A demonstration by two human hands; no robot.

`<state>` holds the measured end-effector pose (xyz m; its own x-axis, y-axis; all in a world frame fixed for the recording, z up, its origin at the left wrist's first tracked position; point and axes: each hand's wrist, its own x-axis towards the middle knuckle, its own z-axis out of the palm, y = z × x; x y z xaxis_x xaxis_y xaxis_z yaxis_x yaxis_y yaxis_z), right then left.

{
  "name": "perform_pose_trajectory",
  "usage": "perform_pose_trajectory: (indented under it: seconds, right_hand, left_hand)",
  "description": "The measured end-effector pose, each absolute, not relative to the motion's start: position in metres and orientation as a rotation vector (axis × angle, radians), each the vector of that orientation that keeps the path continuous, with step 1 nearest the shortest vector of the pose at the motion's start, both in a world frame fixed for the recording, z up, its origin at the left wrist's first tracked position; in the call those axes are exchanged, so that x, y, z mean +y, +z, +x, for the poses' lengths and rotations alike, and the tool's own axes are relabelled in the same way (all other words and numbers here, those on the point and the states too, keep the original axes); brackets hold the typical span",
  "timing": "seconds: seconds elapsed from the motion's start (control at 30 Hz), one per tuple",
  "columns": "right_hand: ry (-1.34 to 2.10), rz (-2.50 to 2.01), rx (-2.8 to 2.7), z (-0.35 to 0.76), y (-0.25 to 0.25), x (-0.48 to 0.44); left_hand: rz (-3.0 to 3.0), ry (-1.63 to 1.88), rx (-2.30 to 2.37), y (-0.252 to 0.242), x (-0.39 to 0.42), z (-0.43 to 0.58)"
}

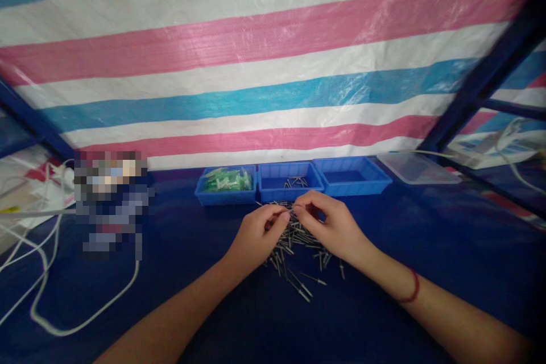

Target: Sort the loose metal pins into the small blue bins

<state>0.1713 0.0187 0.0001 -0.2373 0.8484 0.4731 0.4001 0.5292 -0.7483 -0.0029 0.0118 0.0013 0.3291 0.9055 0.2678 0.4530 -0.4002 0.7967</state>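
A loose pile of blind rivets (298, 234), thin grey metal pins with thicker ends, lies on the blue table. Over its far part, my left hand (261, 231) and my right hand (330, 222) meet almost fingertip to fingertip. Thumb and forefinger are pinched together on each. A small thin grey piece, seemingly a blind rivet, shows between the fingertips; most of it is hidden. Several rivets lie scattered nearer to me. Just beyond the hands, a middle blue bin (290, 182) holds a few rivets.
The left blue bin (227, 199) contains a bag of green and clear pieces (228, 180). Beside the middle bin stands a right blue bin (356, 177). A clear plastic lid (420, 169) lies at back right. White cables (55, 330) loop across the left side; a striped sheet (256, 102) hangs behind.
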Motion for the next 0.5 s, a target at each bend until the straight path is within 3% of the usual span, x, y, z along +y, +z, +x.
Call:
perform_pose_trajectory:
  seconds: [0.5]
  right_hand:
    - [0.677,-0.936,-1.854,0.1700,0.0002,0.0168]
  left_hand:
    - [1.949,1.008,1.176,-0.0005,0.0121,-0.0033]
